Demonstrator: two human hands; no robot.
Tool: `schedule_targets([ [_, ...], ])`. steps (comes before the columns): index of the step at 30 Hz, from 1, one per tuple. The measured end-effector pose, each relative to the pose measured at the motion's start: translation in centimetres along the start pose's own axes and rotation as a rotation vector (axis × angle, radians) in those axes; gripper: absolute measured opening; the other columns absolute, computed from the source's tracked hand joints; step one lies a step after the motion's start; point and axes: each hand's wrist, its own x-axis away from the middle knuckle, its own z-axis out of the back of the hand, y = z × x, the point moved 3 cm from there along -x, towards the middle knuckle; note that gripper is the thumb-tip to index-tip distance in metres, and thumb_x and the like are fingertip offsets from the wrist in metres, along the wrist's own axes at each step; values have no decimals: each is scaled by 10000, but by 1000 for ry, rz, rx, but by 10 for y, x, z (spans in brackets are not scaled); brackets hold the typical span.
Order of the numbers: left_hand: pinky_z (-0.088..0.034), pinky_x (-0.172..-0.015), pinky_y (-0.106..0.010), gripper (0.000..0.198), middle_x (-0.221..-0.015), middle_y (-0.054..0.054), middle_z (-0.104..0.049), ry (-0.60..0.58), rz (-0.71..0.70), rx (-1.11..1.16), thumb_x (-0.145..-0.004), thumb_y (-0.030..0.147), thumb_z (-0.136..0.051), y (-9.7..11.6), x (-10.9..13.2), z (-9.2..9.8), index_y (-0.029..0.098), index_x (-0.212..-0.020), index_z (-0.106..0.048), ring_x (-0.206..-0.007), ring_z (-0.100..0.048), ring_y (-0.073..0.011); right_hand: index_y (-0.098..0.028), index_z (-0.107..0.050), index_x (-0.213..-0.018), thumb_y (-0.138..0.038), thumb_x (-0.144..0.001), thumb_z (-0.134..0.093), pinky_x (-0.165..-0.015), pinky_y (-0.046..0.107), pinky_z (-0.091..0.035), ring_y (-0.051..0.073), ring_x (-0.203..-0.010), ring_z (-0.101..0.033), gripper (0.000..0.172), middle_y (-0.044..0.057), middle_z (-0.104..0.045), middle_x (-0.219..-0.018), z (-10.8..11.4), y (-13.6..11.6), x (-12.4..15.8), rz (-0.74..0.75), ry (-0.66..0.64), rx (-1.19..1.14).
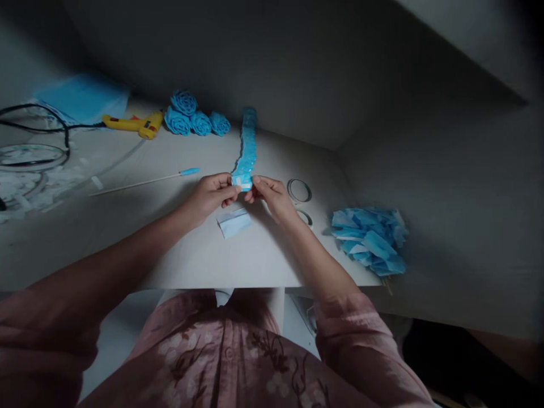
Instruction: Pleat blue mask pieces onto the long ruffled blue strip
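A long ruffled blue strip (249, 141), like crepe paper or thin fabric, runs from my hands back towards the wall. White tape-like pieces show at its near end. My left hand (213, 190) pinches the left corner of that end, and my right hand (271, 195) pinches the right corner. A thin stick with a blue tip (170, 177) lies left of my left hand. Just below my hands rests a folded pale blue piece (234, 223). Two rings of tape (299, 191) lie by my right hand, one partly hidden behind my wrist.
Rolled blue paper roses (200, 123) sit at the back, beside a yellow glue gun (147, 126). Blue sheets (83, 96), a black cable (67, 136) and white scraps (32, 192) occupy the left. A bunch of blue pieces (369, 239) lies at the right edge by the side wall.
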Motion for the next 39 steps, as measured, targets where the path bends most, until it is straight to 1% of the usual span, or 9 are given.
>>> schedule_targets([
  [8, -365, -520, -221, 171, -611, 39, -567, -37, 30, -53, -735, 262, -754, -8, 2, -3, 187, -734, -600, -536, -467, -78, -218, -626, -752, -830, -695, -865, -682, 280, -464, 113, -645, -543, 660, -35, -644, -670, -10, 10, 11, 10, 97, -14],
  [14, -356, -523, -224, 174, -605, 29, -564, -57, -16, -53, -774, 275, -758, -7, 2, -2, 183, -740, -614, -541, -467, -82, -220, -642, -742, -867, -839, -714, -713, 303, -504, 131, -680, -564, 658, -9, -632, -705, -5, 10, 10, 50, 113, 10],
  [18, -322, -516, -224, 227, -573, 41, -519, -83, -36, -109, -772, 250, -752, -8, 4, -5, 192, -667, -559, -532, -431, -76, -228, -681, -837, -837, -741, -827, -699, 290, -486, 138, -757, -557, 634, -13, -623, -794, -5, 7, 9, 68, 89, 22],
  [20, -307, -523, -219, 244, -570, 52, -487, -84, -48, -155, -768, 234, -737, -8, 4, -7, 194, -644, -531, -543, -417, -73, -220, -677, -822, -785, -707, -888, -722, 289, -463, 133, -766, -537, 614, -20, -619, -795, -6, 7, 9, 84, 95, 55],
  [25, -287, -531, -219, 267, -554, 75, -416, -87, -88, -219, -783, 226, -717, -5, 5, -10, 195, -619, -508, -538, -366, -66, -211, -640, -756, -812, -736, -845, -742, 301, -417, 126, -731, -477, 635, -35, -573, -727, -7, 9, 9, 104, 165, 74],
  [32, -316, -531, -217, 284, -559, 55, -486, -104, -39, -238, -827, 191, -719, -4, 6, -10, 191, -627, -518, -527, -419, -73, -212, -619, -721, -874, -803, -742, -680, 289, -397, 122, -690, -420, 679, -39, -454, -690, -4, 12, 9, 115, 179, 73],
  [34, -342, -535, -214, 267, -561, 46, -527, -93, -22, -216, -827, 182, -731, -4, 6, -9, 189, -646, -536, -524, -448, -76, -213, -699, -824, -886, -845, -685, -686, 288, -442, 134, -719, -477, 674, -23, -511, -732, -1, 12, 9, 94, 186, 72],
  [36, -352, -535, -211, 267, -553, 47, -538, -67, -20, -182, -826, 184, -746, -4, 7, -8, 190, -654, -541, -515, -454, -73, -225, -763, -1027, -879, -871, -661, -720, 297, -503, 154, -790, -556, 680, 1, -601, -830, 2, 11, 9, 78, 179, 61],
  [39, -346, -525, -208, 291, -543, 44, -542, -50, -18, -150, -834, 218, -770, -4, 7, -6, 187, -641, -554, -504, -447, -65, -255, -750, -1218, -833, -865, -718, -787, 333, -568, 176, -853, -613, 678, 10, -650, -900, 4, 11, 9, 82, 172, 50],
])
